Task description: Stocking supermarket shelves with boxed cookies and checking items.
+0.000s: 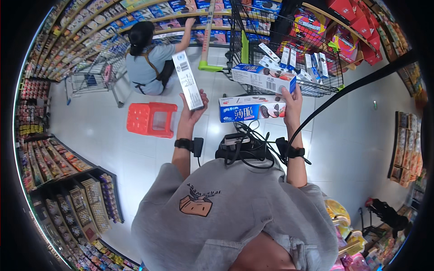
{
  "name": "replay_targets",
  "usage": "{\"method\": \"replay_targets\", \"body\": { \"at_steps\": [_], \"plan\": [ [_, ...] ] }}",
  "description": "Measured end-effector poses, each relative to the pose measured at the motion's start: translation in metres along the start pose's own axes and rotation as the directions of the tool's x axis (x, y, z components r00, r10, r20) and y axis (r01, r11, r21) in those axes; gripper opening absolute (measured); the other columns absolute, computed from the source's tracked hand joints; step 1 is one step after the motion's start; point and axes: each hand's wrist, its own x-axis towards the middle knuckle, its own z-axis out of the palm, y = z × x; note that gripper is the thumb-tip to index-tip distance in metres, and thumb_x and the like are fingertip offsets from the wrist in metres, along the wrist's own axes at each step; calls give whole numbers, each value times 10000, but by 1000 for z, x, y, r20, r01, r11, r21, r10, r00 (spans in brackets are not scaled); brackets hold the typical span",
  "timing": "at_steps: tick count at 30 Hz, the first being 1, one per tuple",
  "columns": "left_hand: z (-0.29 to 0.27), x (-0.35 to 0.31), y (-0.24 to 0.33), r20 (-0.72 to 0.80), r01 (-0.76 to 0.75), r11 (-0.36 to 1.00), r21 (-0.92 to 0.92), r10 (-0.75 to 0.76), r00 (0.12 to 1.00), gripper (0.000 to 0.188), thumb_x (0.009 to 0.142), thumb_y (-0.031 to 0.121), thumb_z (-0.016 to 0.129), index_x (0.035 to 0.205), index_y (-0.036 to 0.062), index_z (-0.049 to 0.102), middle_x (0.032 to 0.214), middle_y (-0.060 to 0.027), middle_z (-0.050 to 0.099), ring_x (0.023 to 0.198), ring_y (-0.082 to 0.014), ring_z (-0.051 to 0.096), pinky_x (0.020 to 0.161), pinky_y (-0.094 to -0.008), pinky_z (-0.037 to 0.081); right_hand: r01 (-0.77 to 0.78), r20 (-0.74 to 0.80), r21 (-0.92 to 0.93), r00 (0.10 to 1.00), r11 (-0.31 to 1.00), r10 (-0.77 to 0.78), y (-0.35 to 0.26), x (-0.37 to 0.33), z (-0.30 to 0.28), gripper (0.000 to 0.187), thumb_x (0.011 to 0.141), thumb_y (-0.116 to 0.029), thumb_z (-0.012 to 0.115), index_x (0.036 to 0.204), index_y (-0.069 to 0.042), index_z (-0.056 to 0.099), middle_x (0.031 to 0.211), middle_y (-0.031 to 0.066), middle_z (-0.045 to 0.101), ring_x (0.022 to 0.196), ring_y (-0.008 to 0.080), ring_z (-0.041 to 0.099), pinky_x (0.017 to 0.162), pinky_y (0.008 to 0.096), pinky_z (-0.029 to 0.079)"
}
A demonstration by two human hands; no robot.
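Observation:
My left hand is closed around the lower end of a narrow cookie box, whose white side with a barcode faces up. In my right hand are two blue-and-white cookie boxes at once. The upper cookie box shows its white side and a barcode. Below it, the other cookie box displays cookies and strawberries on its front. Just beyond my right hand stands a black wire shopping cart with a green-trimmed handle. Several similar boxes lie inside it.
A red plastic stool stands on the floor at left. Beyond it a person crouches, one arm reaching to the stocked shelf. An unattended-looking metal cart is farther left. Black cables hang at my waist, and shelves curve around both sides.

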Motion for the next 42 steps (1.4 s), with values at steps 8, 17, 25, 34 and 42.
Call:
{"method": "replay_targets", "body": {
  "at_steps": [8,17,25,34,42],
  "plan": [
    [18,-30,-11,-473,-136,951,277,258,842,475,816,452,693,1024,46,564,939,-114,597,881,-241,570,661,-280,513,-7,37,127,999,992,2,11,-18,11,379,843,-74,662,1173,42,517,935,93,655,767,125,637,671,248,525],
    [2,-49,-3,-429,-23,696,717,467,773,300,822,193,689,1059,43,584,966,-104,648,876,-236,637,808,-381,514,-66,50,224,997,972,56,38,-26,25,290,850,-70,645,1099,35,539,902,81,642,746,128,629,648,259,523],
    [-9,-25,26,-442,-182,859,478,415,795,384,870,224,653,1179,37,519,1057,-128,633,1018,-284,605,929,-415,485,-88,29,274,996,958,83,52,-14,47,370,854,-86,632,1184,35,518,1044,107,623,903,137,609,799,248,482],
    [-45,32,148,-307,123,981,-149,-164,938,535,863,377,644,1213,32,434,1092,-181,593,623,-169,594,456,-190,436,-119,49,270,993,956,109,68,20,134,506,828,-55,595,1288,69,425,1147,149,580,995,185,602,871,290,486],
    [-55,96,189,-378,13,805,593,264,887,410,815,73,714,1125,109,449,1044,-86,591,947,-240,642,842,-340,537,-110,-157,88,980,990,123,95,47,169,555,813,-248,600,1294,-22,440,1142,129,579,1003,213,597,829,305,502]
  ]
}}
